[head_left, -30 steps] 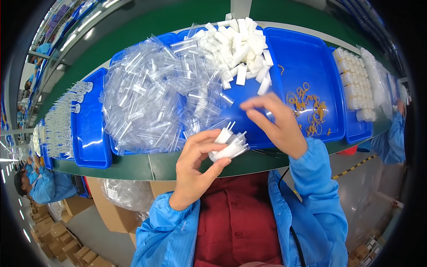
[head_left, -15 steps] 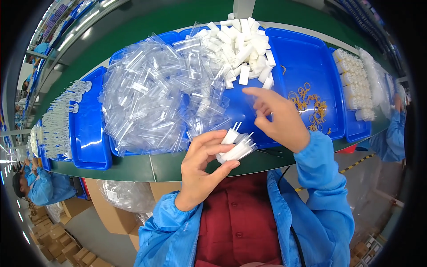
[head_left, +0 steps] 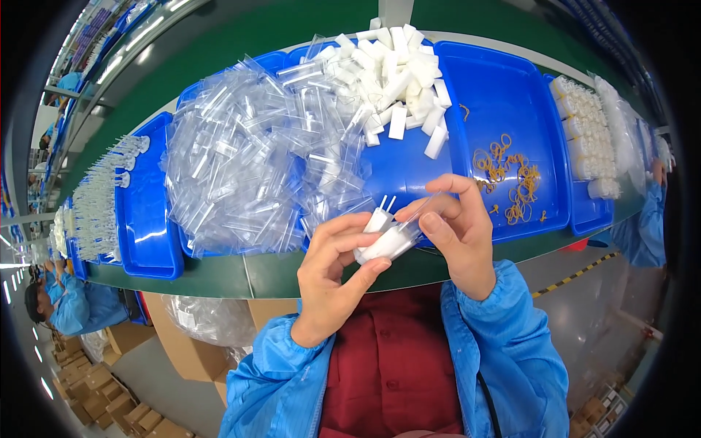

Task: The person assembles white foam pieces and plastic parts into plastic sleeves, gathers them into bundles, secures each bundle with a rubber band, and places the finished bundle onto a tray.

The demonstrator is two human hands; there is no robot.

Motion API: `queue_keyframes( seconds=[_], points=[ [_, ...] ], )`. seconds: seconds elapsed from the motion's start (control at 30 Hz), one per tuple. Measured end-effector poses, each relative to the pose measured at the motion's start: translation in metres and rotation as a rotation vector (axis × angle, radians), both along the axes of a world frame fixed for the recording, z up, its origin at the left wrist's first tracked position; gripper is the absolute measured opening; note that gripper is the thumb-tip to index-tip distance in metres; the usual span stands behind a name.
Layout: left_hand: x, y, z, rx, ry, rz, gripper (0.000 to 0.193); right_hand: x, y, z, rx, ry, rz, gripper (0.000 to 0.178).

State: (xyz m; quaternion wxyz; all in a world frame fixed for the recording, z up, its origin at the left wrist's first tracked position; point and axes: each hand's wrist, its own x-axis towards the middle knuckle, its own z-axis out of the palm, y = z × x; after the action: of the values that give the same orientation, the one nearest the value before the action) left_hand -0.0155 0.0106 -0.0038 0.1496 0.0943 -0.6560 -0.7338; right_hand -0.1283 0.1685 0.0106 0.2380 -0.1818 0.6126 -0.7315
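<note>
My left hand [head_left: 332, 270] is closed round a small bunch of white two-pin plugs [head_left: 387, 239], their pins pointing up and away from me. Clear plastic covers part of the bunch. Close on its right, my right hand [head_left: 464, 237] has thumb and fingers bent around a clear plastic bag [head_left: 421, 209] at the bunch's upper right side. Beyond the hands lies a big heap of clear plastic bags [head_left: 234, 153]. Behind and right of it, white blocks [head_left: 398, 123] are piled in a blue tray [head_left: 401, 164].
Yellowish rubber bands [head_left: 522, 186] lie loose in the blue tray [head_left: 504, 95] to the right. Farther right stand stacked white pieces [head_left: 584, 131]. On the left, a blue tray [head_left: 150, 219] sits beside rows of white pronged pieces [head_left: 98, 197]. Cardboard boxes [head_left: 182, 339] are below the green table edge [head_left: 274, 274].
My right hand has come back from near the white blocks toward me, down to the bunch, and its fingers have closed on the clear bag. The left hand has barely moved.
</note>
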Motion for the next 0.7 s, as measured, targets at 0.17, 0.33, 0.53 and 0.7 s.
queue_keyframes(
  seconds=[0.17,0.33,0.53,0.7],
  points=[
    [0.0,0.001,-0.001,-0.044,0.007,0.033,0.029,0.007,0.004,-0.006,0.0,0.019,-0.009,0.035],
    [-0.001,-0.001,-0.005,-0.22,0.019,-0.017,0.023,0.011,0.004,-0.014,0.018,0.136,-0.054,0.038],
    [-0.007,0.002,0.001,-0.212,-0.045,-0.005,0.016,0.011,0.008,-0.02,0.067,0.297,-0.044,0.036],
    [-0.011,0.002,0.001,-0.504,0.006,0.044,0.019,0.005,0.011,-0.012,0.177,0.243,0.063,0.031]
  ],
)
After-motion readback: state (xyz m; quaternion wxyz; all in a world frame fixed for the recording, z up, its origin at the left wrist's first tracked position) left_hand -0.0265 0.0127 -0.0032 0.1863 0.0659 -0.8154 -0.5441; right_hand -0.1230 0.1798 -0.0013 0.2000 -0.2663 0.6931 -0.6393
